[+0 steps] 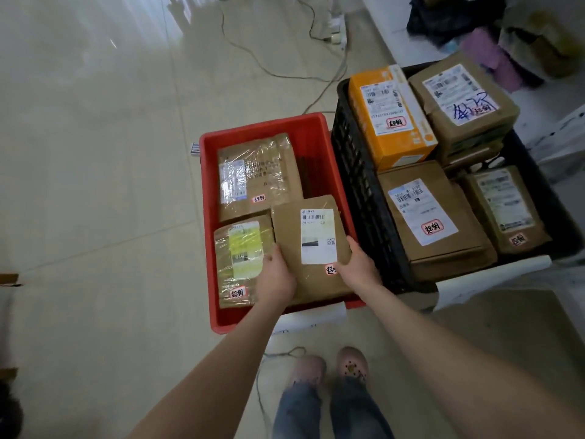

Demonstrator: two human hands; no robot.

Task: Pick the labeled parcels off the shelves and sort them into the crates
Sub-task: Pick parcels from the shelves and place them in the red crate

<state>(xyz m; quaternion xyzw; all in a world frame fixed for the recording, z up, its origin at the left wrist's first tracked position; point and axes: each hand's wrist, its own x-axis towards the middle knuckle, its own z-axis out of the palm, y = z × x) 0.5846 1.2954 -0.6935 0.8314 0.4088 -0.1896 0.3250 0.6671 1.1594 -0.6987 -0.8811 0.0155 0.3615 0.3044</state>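
- Pale tiled floor point(110, 185) holds a red plastic crate point(262, 123), a black plastic crate point(357, 172) just beside it.
- My left hand point(274, 277) and right hand point(359, 267) grip a flat brown paper parcel with a white label point(316, 236), one on each side of its near end.
- It is in the red crate's near right corner.

floor point(95, 153): pale glossy tiles (light reflected) | cables point(269, 72) — trailing loose

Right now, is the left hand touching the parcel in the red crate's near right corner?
Touching. The head view shows the left hand gripping the parcel along its left edge, with no gap between them.
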